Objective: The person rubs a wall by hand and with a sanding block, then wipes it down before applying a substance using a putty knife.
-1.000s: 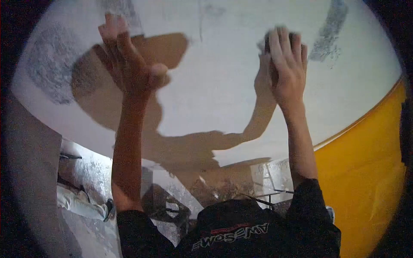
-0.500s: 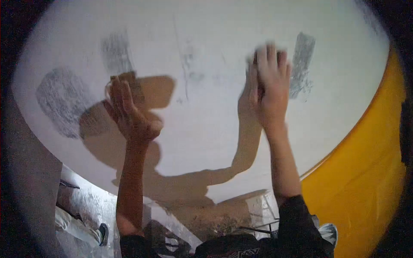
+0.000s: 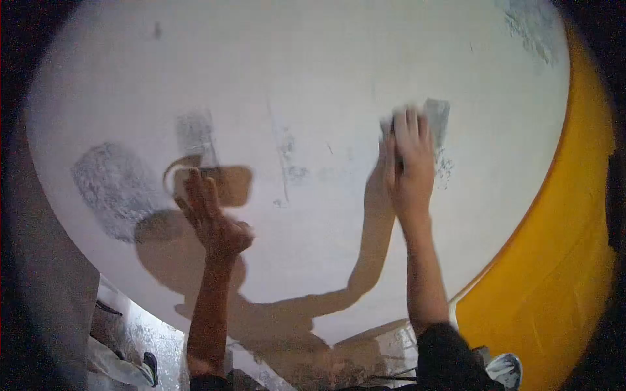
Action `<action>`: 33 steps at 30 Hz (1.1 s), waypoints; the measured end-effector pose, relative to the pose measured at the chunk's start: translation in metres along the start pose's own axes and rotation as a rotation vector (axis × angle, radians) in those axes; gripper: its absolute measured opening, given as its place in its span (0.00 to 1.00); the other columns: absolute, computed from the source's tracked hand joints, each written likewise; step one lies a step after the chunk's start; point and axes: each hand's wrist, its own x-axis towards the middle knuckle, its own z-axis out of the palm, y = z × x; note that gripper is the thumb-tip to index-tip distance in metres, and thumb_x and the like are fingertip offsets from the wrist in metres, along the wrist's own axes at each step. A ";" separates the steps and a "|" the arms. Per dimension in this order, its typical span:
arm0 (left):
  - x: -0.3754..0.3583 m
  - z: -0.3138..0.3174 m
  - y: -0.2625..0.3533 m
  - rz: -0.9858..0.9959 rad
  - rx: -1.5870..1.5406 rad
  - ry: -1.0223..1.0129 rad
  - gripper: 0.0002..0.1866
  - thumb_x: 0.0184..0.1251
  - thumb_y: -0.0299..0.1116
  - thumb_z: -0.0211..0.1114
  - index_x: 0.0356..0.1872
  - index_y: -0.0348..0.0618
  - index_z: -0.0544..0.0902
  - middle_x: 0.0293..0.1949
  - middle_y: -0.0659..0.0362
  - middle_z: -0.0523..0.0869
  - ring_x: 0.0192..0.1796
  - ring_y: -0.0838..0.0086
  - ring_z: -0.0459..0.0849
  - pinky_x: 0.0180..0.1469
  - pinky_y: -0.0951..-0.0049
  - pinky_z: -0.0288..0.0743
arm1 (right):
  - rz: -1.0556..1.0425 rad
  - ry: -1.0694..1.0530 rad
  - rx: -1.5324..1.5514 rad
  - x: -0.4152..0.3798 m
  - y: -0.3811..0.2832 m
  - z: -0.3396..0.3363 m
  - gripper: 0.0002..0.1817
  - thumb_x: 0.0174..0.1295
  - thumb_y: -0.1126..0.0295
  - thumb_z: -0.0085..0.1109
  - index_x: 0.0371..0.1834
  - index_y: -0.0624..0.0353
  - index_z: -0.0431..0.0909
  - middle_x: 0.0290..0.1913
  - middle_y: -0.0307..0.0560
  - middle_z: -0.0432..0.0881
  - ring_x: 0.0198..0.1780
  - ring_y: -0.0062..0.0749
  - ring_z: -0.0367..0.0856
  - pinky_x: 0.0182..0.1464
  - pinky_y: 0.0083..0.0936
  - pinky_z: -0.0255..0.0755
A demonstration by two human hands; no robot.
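Observation:
A large white curved surface (image 3: 313, 78) carries several grey rough patches. My left hand (image 3: 212, 212), fingers apart, is at its left part, below a small grey patch (image 3: 195, 130) and right of a larger oval one (image 3: 114, 189). At the right, my right hand (image 3: 411, 156) lies over a dark object that shows only at its left edge, beside a grey rectangular patch (image 3: 438, 120). What that object is stays hidden under the fingers. Shadows of my head and arms fall on the surface.
A yellow surface (image 3: 521, 306) borders the white one at the right. At the lower left are another person's trouser leg (image 3: 117, 362) and dark shoe (image 3: 150, 368). A pale shoe (image 3: 505, 370) shows at the bottom right.
The surface's marks sit lower in view, and more of its upper right shows. Both hands appear lower; my right hand is still beside the rectangular patch.

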 end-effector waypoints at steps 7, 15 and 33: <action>0.003 0.007 0.008 -0.062 -0.023 -0.134 0.59 0.30 0.39 0.65 0.72 0.44 0.45 0.72 0.41 0.47 0.74 0.47 0.44 0.68 0.39 0.30 | -0.056 -0.011 0.018 -0.009 -0.012 0.017 0.21 0.64 0.68 0.50 0.60 0.62 0.68 0.63 0.59 0.68 0.66 0.60 0.60 0.65 0.52 0.54; 0.000 0.003 0.009 -0.093 0.087 -0.301 0.63 0.29 0.51 0.72 0.72 0.45 0.47 0.72 0.42 0.44 0.74 0.48 0.43 0.67 0.37 0.29 | 0.017 -0.142 0.060 -0.089 -0.027 0.028 0.23 0.62 0.74 0.51 0.61 0.64 0.66 0.65 0.62 0.64 0.69 0.58 0.56 0.67 0.48 0.50; 0.001 0.004 0.009 -0.036 0.144 -0.276 0.56 0.35 0.50 0.66 0.70 0.38 0.51 0.73 0.45 0.45 0.74 0.51 0.45 0.67 0.36 0.30 | -0.176 -0.047 0.152 -0.017 -0.080 0.043 0.20 0.55 0.71 0.57 0.51 0.64 0.74 0.57 0.56 0.73 0.58 0.54 0.70 0.57 0.45 0.63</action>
